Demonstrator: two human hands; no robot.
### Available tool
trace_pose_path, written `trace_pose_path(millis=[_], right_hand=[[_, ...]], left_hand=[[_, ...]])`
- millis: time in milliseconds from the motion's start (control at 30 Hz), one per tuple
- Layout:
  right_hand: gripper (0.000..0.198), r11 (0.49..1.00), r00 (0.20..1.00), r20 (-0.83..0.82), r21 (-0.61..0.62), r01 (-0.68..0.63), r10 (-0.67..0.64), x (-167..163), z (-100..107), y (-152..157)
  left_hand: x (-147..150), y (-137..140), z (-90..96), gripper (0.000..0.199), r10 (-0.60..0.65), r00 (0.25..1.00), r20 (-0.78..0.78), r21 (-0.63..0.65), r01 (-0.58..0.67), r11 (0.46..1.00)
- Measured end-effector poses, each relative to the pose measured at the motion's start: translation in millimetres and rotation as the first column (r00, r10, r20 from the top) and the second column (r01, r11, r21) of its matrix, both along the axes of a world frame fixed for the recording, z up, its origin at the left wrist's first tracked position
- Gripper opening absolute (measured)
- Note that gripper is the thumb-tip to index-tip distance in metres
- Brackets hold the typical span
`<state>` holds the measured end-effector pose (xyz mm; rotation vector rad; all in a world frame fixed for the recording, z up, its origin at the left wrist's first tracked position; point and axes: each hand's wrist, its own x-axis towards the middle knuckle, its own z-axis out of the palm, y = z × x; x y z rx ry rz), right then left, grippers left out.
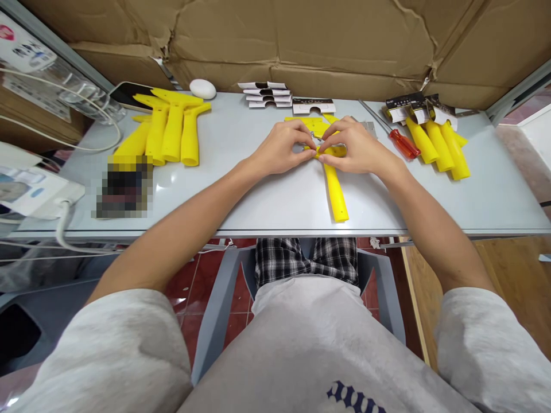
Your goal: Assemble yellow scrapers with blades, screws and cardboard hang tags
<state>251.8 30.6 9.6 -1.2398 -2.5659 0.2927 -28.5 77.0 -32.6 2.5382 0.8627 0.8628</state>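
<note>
A yellow plastic scraper handle (pixel 336 192) lies on the table with its hollow grip end toward me. My left hand (pixel 279 146) pinches the left part of its crosswise head, and my right hand (pixel 357 146) has its fingers closed on the same head from the right. Small metal pieces (pixel 316 136) show between the fingertips, too small to name for certain. Just behind the hands lie more yellow handle parts (pixel 307 123), partly covered. A flat grey metal piece (pixel 370 129) sticks out behind my right hand.
Several yellow handles (pixel 172 132) stand at left near a phone (pixel 131 94) and a white oval object (pixel 202 89). Folded cards (pixel 266 94) are stacked behind. At right lie a red-handled screwdriver (pixel 404 143) and carded scrapers (pixel 439 146). Cardboard (pixel 301 34) walls the back.
</note>
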Motion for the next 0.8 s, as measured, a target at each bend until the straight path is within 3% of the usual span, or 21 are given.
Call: trace_pose_path(millis=[567, 800], right_hand=[[0.076, 1.0, 0.999, 0.039, 0.022, -0.003, 0.002, 1.2, -0.9, 1.5], [0.079, 1.0, 0.998, 0.056, 0.006, 0.01, -0.01, -0.6, 1.9, 0.1]], left_hand=[[-2.4, -0.4, 3.5, 0.031, -0.019, 1.0, -0.02, -0.007, 0.019, 1.0], [-4.3, -0.1, 3.8, 0.04, -0.021, 0.999, -0.033, -0.022, 0.02, 1.0]])
